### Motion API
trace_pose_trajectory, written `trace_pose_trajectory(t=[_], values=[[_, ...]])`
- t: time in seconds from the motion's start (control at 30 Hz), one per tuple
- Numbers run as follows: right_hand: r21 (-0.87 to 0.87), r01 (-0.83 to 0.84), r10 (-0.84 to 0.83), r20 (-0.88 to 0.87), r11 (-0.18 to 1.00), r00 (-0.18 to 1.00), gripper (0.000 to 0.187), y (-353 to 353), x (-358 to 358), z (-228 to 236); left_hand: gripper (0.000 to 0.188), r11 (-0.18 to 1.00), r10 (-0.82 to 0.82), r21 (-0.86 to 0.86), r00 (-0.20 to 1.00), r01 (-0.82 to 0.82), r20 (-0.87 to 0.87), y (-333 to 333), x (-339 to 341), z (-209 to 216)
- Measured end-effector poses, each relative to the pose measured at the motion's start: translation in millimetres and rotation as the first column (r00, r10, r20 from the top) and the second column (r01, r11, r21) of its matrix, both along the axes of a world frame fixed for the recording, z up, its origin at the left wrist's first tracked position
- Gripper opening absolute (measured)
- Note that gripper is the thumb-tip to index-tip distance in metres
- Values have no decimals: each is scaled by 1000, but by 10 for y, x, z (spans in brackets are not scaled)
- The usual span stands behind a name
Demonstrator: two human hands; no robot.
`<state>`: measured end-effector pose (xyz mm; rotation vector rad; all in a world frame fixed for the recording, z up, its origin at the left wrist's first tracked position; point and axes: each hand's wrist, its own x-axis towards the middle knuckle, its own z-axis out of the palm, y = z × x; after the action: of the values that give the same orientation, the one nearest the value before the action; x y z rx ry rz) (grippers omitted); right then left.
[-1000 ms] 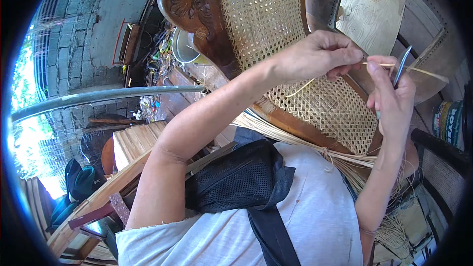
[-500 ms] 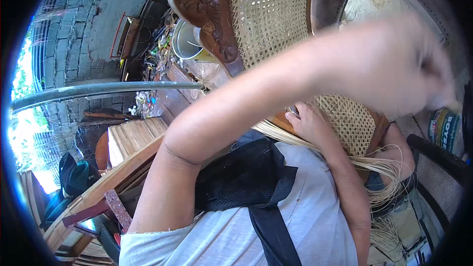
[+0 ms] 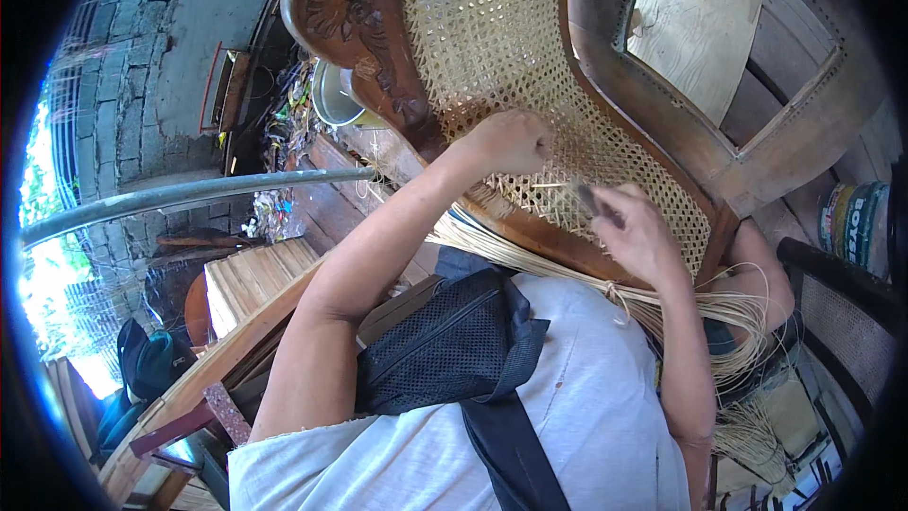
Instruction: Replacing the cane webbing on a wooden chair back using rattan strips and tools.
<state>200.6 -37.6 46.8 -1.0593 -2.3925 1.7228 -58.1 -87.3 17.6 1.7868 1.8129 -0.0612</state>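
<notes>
A carved brown wooden chair back (image 3: 350, 33) with a woven cane panel (image 3: 482, 28) lies in front of me. My left hand (image 3: 513, 142) is closed over the panel's lower part; whatever its fingers pinch is hidden. To the right, my right hand (image 3: 641, 235) grips a small dark flat tool (image 3: 602, 206), its kind unclear, above the panel's lower edge. A short pale strand (image 3: 547, 185) shows between the hands. Against my lap, along the frame's near edge, runs a tied bundle of cane strands (image 3: 610, 291), looping loosely at the right.
A metal pipe (image 3: 199, 191) juts in from the left. Stacked wooden boards (image 3: 255, 279) stand beside it. A bucket (image 3: 333, 99) is behind the chair. Another wooden frame (image 3: 757, 175) lies at the upper right, near a printed can (image 3: 853, 225) and a dark chair (image 3: 846, 322).
My left arm has swung back from the far right to the panel. My right hand has risen off the frame's near edge with the dark tool. The whole view has shifted slightly.
</notes>
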Motion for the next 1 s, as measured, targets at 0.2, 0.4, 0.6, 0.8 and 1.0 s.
trace_pose_trajectory(t=[0.2, 0.4, 0.6, 0.8, 1.0], values=[[106, 16, -43, 256, 994, 966, 29, 114, 28, -207, 17, 981, 186, -72, 981, -183, 46, 16, 8, 466], [92, -29, 22, 77, 995, 997, 28, -59, -229, -467, 18, 983, 183, 19, 983, -184, 15, 200, -102, 852], [25, -174, 172, 83, 984, 982, 28, -224, -573, -151, 19, 983, 13, 177, 961, 37, -275, 360, 52, 1133], [177, -563, 486, 341, 807, 805, 42, -303, -543, -67, 20, 994, -19, -113, 998, 13, -56, 38, 507, 241], [-10, -210, 201, 335, 978, 921, 36, 257, 45, 324, 19, 973, 195, 102, 974, -207, 116, -405, 88, 37]])
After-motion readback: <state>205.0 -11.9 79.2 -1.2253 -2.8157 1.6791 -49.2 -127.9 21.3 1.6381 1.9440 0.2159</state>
